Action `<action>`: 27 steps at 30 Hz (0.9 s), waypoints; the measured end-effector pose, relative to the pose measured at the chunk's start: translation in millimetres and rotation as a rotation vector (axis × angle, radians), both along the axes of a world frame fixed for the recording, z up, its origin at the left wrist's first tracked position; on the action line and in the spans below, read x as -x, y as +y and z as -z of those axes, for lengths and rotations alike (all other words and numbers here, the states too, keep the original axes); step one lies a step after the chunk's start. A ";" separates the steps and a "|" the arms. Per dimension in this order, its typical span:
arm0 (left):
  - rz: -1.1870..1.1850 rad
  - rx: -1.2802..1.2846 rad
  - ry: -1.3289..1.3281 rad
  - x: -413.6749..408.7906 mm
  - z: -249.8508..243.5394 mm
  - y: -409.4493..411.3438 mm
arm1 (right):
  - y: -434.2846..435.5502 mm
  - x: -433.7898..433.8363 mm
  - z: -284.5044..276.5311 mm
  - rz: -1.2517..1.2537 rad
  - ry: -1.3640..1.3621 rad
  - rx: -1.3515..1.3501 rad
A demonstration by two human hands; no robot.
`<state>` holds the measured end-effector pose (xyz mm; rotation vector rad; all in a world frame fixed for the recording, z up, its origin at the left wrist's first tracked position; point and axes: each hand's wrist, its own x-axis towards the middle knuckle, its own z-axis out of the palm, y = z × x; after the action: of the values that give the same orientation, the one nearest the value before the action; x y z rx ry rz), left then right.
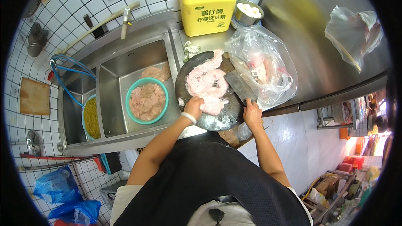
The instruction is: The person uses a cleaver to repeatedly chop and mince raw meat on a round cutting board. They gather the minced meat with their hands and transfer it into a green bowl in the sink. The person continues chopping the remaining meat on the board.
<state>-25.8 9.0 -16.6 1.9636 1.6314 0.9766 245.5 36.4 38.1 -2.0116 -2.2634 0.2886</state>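
A long coil of pale pink raw meat, looking like intestine, (212, 81) lies on a round dark chopping board (230, 116). My left hand (193, 107), with a white band at the wrist, grips the lower left part of the coil. My right hand (252, 113) is closed around the handle of a broad cleaver (240, 86), whose blade rests over the board's right side, beside the meat. Right of the board, a clear plastic bag (267, 66) holds more pale meat. In the sink, a turquoise basin (167, 100) is filled with sliced meat in liquid.
A steel sink (110, 100) stands at the left, with a tap (125, 22) above it. Behind the board are a yellow detergent jug (205, 9), a crumpled cloth (191, 49) and a metal pot (257, 20) with white round items. A steel panel rises at the right.
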 end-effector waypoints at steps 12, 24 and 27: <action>-0.090 0.119 -0.043 18.4 -27.1 50.3 | 42.2 86.4 42.8 -0.409 0.434 0.142; 0.242 -0.176 -0.218 -38.4 -265.9 142.5 | 81.9 84.5 -127.1 -0.239 1.643 0.254; 0.186 -0.166 -0.307 -44.3 -284.9 158.7 | 84.8 81.1 -98.7 -0.258 1.831 0.452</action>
<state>18.5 167.7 268.4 1.9131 1.2130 1.2987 164.4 121.2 136.8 -0.5789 -1.0928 1.7658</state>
